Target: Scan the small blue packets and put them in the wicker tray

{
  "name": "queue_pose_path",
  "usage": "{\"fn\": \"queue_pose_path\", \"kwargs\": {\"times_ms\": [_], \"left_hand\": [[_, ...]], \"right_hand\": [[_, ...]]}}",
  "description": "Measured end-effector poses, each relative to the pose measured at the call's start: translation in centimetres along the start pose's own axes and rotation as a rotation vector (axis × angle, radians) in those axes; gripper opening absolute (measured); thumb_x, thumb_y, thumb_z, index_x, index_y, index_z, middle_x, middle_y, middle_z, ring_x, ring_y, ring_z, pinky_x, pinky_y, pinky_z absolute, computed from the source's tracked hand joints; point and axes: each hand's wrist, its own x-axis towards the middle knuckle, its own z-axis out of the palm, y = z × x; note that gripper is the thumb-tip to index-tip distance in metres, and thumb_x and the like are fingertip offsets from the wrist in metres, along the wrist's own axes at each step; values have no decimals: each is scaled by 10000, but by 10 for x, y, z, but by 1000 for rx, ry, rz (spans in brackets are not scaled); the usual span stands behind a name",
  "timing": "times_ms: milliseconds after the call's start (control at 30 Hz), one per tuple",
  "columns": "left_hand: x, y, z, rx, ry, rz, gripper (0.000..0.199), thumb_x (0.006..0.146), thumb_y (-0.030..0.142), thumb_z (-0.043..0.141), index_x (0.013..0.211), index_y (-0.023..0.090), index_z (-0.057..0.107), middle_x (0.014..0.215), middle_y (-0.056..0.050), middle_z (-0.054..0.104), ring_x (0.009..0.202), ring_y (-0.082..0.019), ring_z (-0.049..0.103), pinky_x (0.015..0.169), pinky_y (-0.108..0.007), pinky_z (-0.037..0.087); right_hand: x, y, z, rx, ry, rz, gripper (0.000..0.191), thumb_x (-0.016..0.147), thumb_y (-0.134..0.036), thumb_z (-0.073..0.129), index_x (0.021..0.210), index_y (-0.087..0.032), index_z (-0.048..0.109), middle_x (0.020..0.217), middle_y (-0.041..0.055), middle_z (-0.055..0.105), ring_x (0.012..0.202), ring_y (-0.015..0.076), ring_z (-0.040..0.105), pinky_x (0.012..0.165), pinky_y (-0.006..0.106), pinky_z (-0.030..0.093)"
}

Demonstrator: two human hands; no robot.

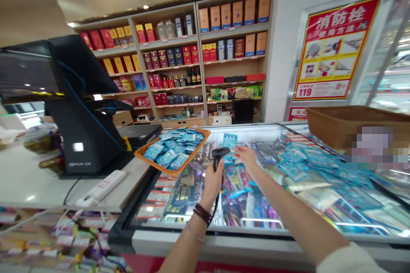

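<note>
- L hand (213,181): fingers wrapped round handheld barcode scanner (221,152), over glass-top display freezer (166,241), approx. mid-width.
- R hand (246,158): thumb + fingertips pinching one blue sachet (229,139), held up just beside scanner head, twd freezer's far edge; apart from basket.
- Wicker basket (175,172) at freezer's far L corner, heaped w/ similar blue sachets (171,151).
- More blue sachets (294,160) spread over freezer's R half; on or under glass, can't tell.
- Brown bin (326,126) at freezer's far R corner; contents n/v.
- POS terminal (92,136) + white power strip (102,187) on counter (28,194), L of freezer; strip nr counter's R edge.
- Progress (judgmt): prob. mid-job, one sachet at scanner. Held sachet not in basket. Scan done or not: can't tell, no readout visible. Basket vs R-side sachets, which handled: unclear. Total left: unk.
</note>
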Motion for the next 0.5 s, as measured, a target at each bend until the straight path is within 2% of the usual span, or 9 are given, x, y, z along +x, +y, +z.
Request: {"fn": "queue_pose_path", "kwargs": {"times_ms": [100,233,367,500], "left_hand": [[-10,3,19,60,-64,22,766,864,1026,791,786,291,588,547,47,552,450,-146,502,487,-279,368],[-19,9,36,68,-105,26,688,924,936,811,791,293,608,526,47,535,442,-158,496,496,-283,359],[-22,10,44,63,-129,-7,625,961,858,830,814,287,623,526,41,552,440,-168,520,495,-275,368],[-24,9,46,59,-136,-13,648,951,870,851,799,288,611,539,42,559,440,-165,529,493,-273,369]], "right_hand": [[-4,-16,-30,-12,95,63,352,675,-187,1124,758,-220,783,653,30,803,664,293,890,747,409,820],[-10,-26,-54,-13,112,27,325,686,-209,1099,737,-234,779,646,40,799,731,350,918,784,478,837],[-16,-28,-66,-13,121,-3,279,714,-227,1068,760,-233,793,669,42,812,771,357,927,852,519,842],[-20,-27,-71,0,132,1,270,723,-204,1052,763,-236,787,687,36,818,741,340,917,868,529,842]]}}
